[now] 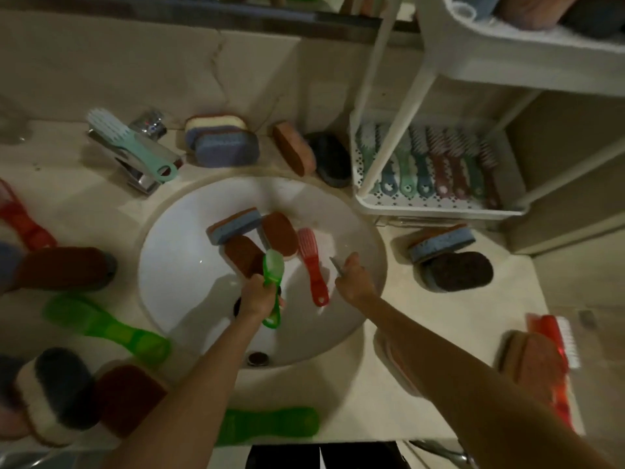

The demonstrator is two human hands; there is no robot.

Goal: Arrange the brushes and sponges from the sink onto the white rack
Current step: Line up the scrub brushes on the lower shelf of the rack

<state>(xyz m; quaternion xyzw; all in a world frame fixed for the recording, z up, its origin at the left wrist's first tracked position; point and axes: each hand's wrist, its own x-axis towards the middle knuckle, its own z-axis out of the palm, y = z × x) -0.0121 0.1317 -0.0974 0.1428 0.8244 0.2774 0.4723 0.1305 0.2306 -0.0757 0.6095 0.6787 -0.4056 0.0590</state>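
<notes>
Lifting stage: left hand (258,294) clasps the green brush (273,267), right hand's (355,279) hold unclear; next, the white rack (422,210) at one o'clock.

We saw a beige counter (456,306) below a beige wall (135,62), with a shiny tap (140,179), all in dim light.

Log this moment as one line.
left hand: grips green brush over sink | right hand: beside red brush, grip unclear | sink: three sponges inside | white rack: brushes in row
</notes>
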